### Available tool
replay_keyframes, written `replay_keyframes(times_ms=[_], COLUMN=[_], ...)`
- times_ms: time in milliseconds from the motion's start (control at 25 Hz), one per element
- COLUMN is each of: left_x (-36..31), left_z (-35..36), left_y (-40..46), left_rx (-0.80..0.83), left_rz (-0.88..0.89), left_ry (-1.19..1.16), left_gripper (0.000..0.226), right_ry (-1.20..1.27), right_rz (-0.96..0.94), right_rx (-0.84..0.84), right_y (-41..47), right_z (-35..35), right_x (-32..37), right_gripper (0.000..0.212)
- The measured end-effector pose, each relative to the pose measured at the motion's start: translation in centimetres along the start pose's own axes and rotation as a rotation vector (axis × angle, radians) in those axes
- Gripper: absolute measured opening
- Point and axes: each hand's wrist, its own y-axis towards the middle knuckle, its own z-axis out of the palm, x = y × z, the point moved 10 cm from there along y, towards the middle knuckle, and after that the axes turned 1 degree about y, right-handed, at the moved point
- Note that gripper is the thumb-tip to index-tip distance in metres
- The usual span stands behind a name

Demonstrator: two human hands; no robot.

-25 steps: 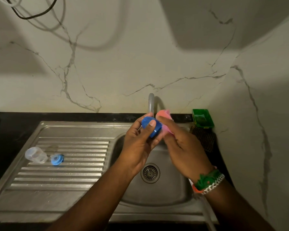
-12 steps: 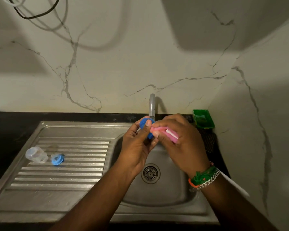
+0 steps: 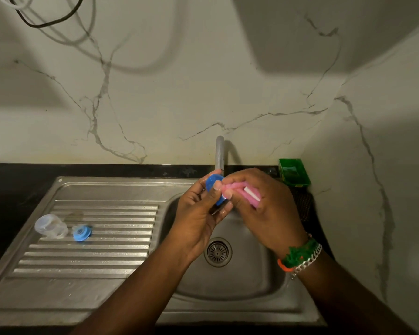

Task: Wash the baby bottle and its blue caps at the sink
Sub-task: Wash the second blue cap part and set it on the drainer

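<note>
Blue cap (image 3: pixel 214 189) pinched in left hand (image 3: pixel 198 213), now scrubbed with pink sponge (image 3: pixel 242 193) gripped by right hand (image 3: pixel 264 209), folded tighter than before; mid-wash.

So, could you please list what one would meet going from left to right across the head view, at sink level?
Clear bottle → blue cap on the drainboard → left hand holding a blue cap → right hand holding a pink sponge → green tray.

Green tray (image 3: pixel 294 172) on the black counter (image 3: pixel 15 187), dark cable (image 3: pixel 46 21) across marble wall (image 3: pixel 203 81).
</note>
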Motion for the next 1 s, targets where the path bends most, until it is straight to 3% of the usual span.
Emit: replay_keyframes(times_ms=[120,240,360,600,800,920,1000], left_x=[0.1,0.3,0.8,0.6,-0.2,0.5,0.1], left_z=[0.0,-0.4,0.2,1.3,0.6,1.4,2.1], left_y=[0.1,0.1,0.0,-0.6,-0.3,-0.6,-0.8], left_rx=[-0.003,-0.003,0.030,0.109,0.042,0.036,0.056], left_rz=[0.003,-0.016,-0.033,0.006,-0.043,-0.092,-0.096], left_ry=[-0.017,-0.003,0.052,0.215,0.007,0.010,-0.003], left_gripper=[0.047,0.042,0.043,0.034,0.034,0.040,0.047], right_ry=[0.031,0.018,-0.085,-0.166,-0.087,-0.163,-0.151], right_rz=[0.076,-0.047,0.004,0.073,-0.108,-0.003,-0.043], right_rx=[-0.074,0.009,-0.062,-0.004,0.169,-0.028,-0.083], right_y=[-0.2,-0.5,0.0,1.0,-1.3,-0.5,-0.8], right_z=[-1.0,0.1,-0.6,-1.1,0.7,-0.1,-0.1], right_x=[-0.9,0.3,-0.7,-1.5,0.5,-0.2,0.5], right_gripper=[0.013,0.011,0.015,0.017,0.018,0.019,0.019])
